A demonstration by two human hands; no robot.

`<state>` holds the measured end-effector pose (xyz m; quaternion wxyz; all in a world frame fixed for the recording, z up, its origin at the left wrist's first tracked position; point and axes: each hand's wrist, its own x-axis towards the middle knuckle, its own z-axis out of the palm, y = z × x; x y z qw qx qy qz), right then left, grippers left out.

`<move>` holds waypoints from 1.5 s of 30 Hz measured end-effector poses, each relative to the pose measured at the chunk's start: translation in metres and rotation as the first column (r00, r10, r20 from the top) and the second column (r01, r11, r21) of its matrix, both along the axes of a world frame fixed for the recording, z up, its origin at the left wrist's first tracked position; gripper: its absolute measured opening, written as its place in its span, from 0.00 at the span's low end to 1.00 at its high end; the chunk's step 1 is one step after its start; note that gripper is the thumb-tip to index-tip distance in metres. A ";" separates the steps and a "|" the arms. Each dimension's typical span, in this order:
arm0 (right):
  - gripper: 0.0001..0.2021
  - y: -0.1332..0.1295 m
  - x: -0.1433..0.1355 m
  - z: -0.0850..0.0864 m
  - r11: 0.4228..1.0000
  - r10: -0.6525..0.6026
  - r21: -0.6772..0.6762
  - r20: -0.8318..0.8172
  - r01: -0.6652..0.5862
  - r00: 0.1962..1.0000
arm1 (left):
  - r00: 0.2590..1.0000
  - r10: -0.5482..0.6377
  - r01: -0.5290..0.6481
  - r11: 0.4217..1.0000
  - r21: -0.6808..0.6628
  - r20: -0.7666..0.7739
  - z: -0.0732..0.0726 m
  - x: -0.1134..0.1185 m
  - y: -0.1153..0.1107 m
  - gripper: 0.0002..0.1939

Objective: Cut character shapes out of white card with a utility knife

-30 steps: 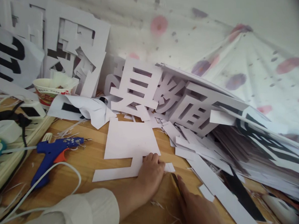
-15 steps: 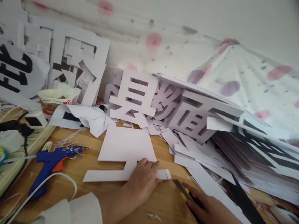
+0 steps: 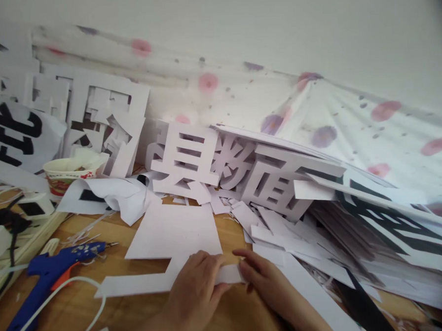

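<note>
White foam board [image 3: 173,237], cut to a blocky shape, lies flat on the wooden table [image 3: 113,314] at the picture's centre. At its 5 o'clock corner the left hand [image 3: 194,293] presses down with fingers together, and the right hand [image 3: 266,281] pinches the strip's end just beside it. At 9 o'clock lies a blue glue gun [image 3: 45,273], its white cord [image 3: 60,292] curling near. At 12 o'clock stand cut-out characters [image 3: 224,163]; at 3 o'clock, scrap strips [image 3: 283,231].

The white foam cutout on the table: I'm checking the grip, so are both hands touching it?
Touching. The head view shows the left hand pressed flat on the white foam cutout and the right hand pinching its strip end.
</note>
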<state>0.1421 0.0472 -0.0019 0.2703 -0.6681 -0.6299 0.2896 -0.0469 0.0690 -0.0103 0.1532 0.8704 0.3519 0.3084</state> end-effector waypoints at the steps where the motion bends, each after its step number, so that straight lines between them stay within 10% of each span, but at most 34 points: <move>1: 0.17 0.002 -0.002 -0.003 1.000 0.016 -0.014 -0.050 -0.017 0.999 | 1.000 0.002 -0.002 1.000 -0.006 0.003 -0.001 0.000 0.000 0.17; 11: 0.23 0.004 0.037 -0.005 0.895 -0.372 0.243 -0.057 0.374 0.926 | 0.999 -0.014 0.014 1.000 0.004 0.038 -0.012 0.004 0.001 0.20; 19: 0.16 -0.005 -0.012 -0.019 0.998 -0.056 -0.044 -0.177 0.049 0.983 | 1.000 -0.009 0.009 1.000 0.014 0.002 -0.008 0.007 -0.003 0.21; 28: 0.21 0.006 0.039 -0.010 0.921 -0.366 0.125 -0.049 0.370 0.929 | 0.995 0.065 -0.075 0.988 0.136 0.074 0.017 -0.013 0.019 0.07; 32: 0.23 0.006 0.049 -0.010 0.885 -0.434 0.152 -0.072 0.440 0.898 | 0.977 0.175 -0.177 0.984 -0.012 -0.125 0.031 -0.026 0.034 0.17; 45: 0.23 0.010 0.072 -0.023 0.846 -0.474 0.129 -0.261 0.517 0.841 | 0.900 -0.193 0.125 0.973 -0.193 -0.392 0.021 -0.022 0.026 0.18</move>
